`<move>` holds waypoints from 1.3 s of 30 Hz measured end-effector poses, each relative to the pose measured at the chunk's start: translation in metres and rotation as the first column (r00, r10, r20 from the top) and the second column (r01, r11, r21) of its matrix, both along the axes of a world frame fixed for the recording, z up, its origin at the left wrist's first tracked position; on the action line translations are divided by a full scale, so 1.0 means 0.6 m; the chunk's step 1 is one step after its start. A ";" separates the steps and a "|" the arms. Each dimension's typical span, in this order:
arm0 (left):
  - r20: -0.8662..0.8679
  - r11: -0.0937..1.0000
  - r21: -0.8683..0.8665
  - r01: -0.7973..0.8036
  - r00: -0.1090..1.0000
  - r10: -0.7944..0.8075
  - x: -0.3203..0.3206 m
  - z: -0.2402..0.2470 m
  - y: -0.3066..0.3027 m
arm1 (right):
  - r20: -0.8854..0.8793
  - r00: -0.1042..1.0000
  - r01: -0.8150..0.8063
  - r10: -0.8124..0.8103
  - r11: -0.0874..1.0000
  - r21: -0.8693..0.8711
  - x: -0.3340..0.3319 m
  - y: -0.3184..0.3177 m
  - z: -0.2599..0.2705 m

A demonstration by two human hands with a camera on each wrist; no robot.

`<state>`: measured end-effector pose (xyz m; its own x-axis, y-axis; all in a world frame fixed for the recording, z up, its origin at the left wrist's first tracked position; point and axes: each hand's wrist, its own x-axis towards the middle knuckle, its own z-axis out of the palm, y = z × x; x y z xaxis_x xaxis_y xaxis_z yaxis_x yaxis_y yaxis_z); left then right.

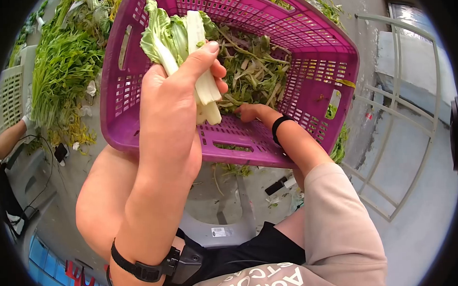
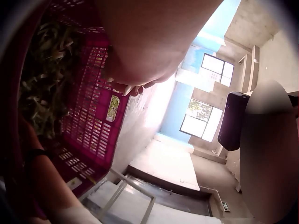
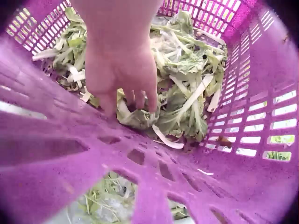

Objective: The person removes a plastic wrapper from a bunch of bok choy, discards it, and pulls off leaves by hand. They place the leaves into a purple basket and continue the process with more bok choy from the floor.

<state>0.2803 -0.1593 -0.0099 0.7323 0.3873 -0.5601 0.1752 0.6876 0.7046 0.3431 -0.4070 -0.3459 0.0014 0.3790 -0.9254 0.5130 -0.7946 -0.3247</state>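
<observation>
My left hand (image 1: 169, 92) is raised over the near left part of a purple plastic basket (image 1: 224, 154). It grips a bunch of leafy greens (image 1: 197, 33) with thick pale stalks, leaves pointing up and away, cut ends below the fingers. In the left wrist view the hand's back hides the bunch. My right hand (image 3: 122, 70) reaches down inside the basket, close to its near wall. Its thumb and fingers curl about a wilted green leaf (image 3: 140, 119) among loose leaves and stalk scraps (image 1: 256, 61) heaped on the bottom.
A large heap of long-stemmed greens (image 1: 64, 58) lies on the floor at the left, by a pale crate (image 1: 9, 97) and another person's arm (image 1: 9, 143). A metal frame (image 1: 398, 71) stands at the right. A black phone-like object (image 1: 277, 185) lies below the basket.
</observation>
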 end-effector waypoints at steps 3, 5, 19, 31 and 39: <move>-0.006 1.000 0.003 0.021 1.000 -0.021 0.002 0.000 0.007 | -0.152 0.983 0.095 -0.099 0.995 -0.037 0.002 -0.011 -0.018; 0.009 1.000 0.008 0.011 1.000 -0.011 0.008 0.003 0.005 | -0.151 0.965 0.213 -0.212 0.977 -0.012 0.004 -0.010 -0.023; 0.011 1.000 0.005 0.005 1.000 -0.005 0.004 0.001 0.001 | -0.189 0.892 0.396 -0.411 0.912 -0.110 -0.002 -0.014 -0.012; 0.024 0.999 0.020 0.036 0.999 -0.037 0.001 -0.001 0.002 | -0.101 0.774 0.626 -0.625 0.733 0.267 0.078 -0.014 0.040; 0.010 0.999 0.030 0.016 1.000 -0.016 0.000 -0.001 0.002 | -0.014 0.749 0.653 -0.663 0.735 0.183 0.088 0.029 0.054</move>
<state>0.2806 -0.1582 -0.0108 0.7440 0.3920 -0.5411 0.1787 0.6636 0.7264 0.3957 -0.3899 -0.3136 0.3511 0.4131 -0.8403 -0.0992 -0.8760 -0.4721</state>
